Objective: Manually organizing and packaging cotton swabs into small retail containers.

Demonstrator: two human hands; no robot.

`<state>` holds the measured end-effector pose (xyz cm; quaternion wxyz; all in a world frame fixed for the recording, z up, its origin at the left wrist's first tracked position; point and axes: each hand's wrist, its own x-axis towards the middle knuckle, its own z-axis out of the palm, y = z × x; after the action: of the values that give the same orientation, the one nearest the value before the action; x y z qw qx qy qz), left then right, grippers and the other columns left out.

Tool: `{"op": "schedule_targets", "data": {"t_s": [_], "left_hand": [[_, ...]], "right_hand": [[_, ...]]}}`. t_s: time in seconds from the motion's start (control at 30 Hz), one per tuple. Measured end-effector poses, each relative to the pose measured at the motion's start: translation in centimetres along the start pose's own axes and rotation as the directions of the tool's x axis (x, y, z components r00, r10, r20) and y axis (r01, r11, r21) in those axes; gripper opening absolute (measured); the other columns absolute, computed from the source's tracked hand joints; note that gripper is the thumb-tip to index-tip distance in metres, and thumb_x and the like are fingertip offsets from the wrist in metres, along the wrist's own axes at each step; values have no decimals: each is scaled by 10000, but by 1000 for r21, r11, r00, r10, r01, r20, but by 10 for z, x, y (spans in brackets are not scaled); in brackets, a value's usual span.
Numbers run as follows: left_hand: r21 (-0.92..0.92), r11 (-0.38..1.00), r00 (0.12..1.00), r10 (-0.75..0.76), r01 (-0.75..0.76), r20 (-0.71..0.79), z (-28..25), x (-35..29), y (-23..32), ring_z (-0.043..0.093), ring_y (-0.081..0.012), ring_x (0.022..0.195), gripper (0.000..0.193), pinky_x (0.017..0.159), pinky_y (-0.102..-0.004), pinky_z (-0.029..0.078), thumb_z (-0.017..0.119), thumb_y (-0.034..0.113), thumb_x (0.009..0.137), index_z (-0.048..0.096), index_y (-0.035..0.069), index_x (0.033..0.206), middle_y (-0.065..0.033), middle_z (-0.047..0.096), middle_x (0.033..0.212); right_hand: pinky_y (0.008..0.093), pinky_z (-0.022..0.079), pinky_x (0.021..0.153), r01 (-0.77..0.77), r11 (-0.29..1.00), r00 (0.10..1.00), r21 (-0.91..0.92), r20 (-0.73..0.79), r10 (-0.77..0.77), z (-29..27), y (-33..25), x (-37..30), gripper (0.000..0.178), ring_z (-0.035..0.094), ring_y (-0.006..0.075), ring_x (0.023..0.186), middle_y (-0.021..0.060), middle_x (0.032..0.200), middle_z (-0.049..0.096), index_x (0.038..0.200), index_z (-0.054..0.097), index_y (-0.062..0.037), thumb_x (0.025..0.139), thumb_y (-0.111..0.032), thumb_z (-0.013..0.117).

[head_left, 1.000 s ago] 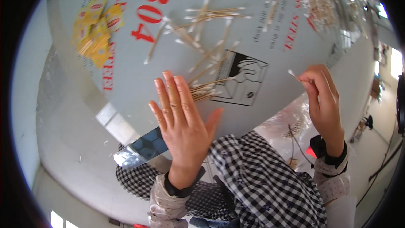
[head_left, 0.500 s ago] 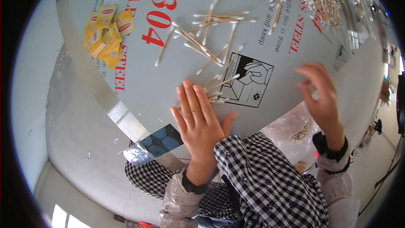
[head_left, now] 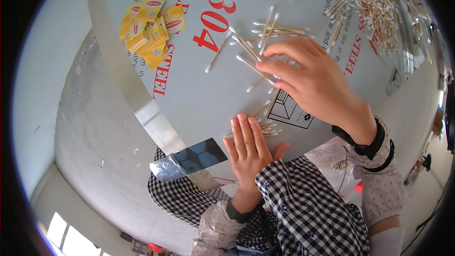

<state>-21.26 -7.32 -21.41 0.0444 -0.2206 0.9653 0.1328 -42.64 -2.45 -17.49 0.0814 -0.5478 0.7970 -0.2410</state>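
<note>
My left hand lies flat near the table's front edge, fingers straight and thumb out to the side. Several cotton swabs stick out from beneath it; the rest of them is hidden. Farther up, my right hand hovers over a loose scatter of cotton swabs, fingers bent and apart. Its fingertips are close to the swabs at the middle of that scatter, and I see nothing held between them. The hand covers part of the scatter.
A heap of cotton swabs lies at the far right. Small yellow packets are piled at the far left of the film-covered metal sheet. A blue-patterned plastic pouch rests on the front left edge. Black-and-white checked cloth covers my lap.
My right hand has moved left and away from me, from beside the right edge to over the scattered swabs. My left hand stays flat on its swabs. The whole view has shifted.
</note>
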Motion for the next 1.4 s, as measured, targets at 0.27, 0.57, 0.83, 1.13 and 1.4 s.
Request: {"op": "schedule_targets", "data": {"t_s": [0.27, 0.57, 0.83, 1.13, 1.4], "left_hand": [[-81, 996, 999, -35, 33, -20, 2, 3, 4, 286, -354, 1457, 940, 1194, -526, 153, 521, 668, 870, 375, -57, 1450, -230, 349, 1534], [-195, 978, 993, -87, 69, -83, 4, 4, 3, 347, -343, 1436, 833, 1169, -512, 221, 518, 597, 923, 403, -49, 1436, -234, 401, 1507], [-238, 970, 996, -74, 58, -58, -2, 18, 3, 236, -412, 1464, 935, 1164, -550, 202, 625, 545, 869, 282, -81, 1474, -285, 283, 1545], [-196, 976, 990, -111, 93, -87, -6, 23, 0, 292, -398, 1452, 876, 1163, -542, 204, 563, 558, 908, 341, -89, 1455, -278, 343, 1527], [-81, 994, 991, 59, -69, -122, -2, 48, 12, 369, -328, 1427, 884, 1136, -483, 284, 415, 665, 921, 401, -44, 1449, -209, 402, 1516]], "right_hand": [[379, 509, 751, -236, 972, 956, 14, -177, 235, 22, -15, 26, 266, 618, 283, 868, 68, 900, 616, 972, 621, -56, 739, -70, 749], [375, 490, 724, -125, 976, 992, 178, 21, 124, 24, -37, 5, 123, 597, 261, 839, 60, 876, 589, 895, 631, -52, 779, -16, 644], [376, 474, 851, 195, 978, 975, -71, -94, -201, 28, 4, 66, 181, 585, 249, 947, 47, 915, 611, 894, 622, -53, 722, -25, 669], [375, 453, 832, -13, 994, 994, 106, 105, 2, 7, -7, 4, 150, 572, 265, 887, 55, 885, 618, 894, 640, -55, 771, 29, 651], [380, 485, 774, -269, 937, 947, 224, -115, 300, -10, 0, -39, 199, 607, 293, 870, 83, 914, 660, 986, 663, -38, 810, 53, 642]]}}
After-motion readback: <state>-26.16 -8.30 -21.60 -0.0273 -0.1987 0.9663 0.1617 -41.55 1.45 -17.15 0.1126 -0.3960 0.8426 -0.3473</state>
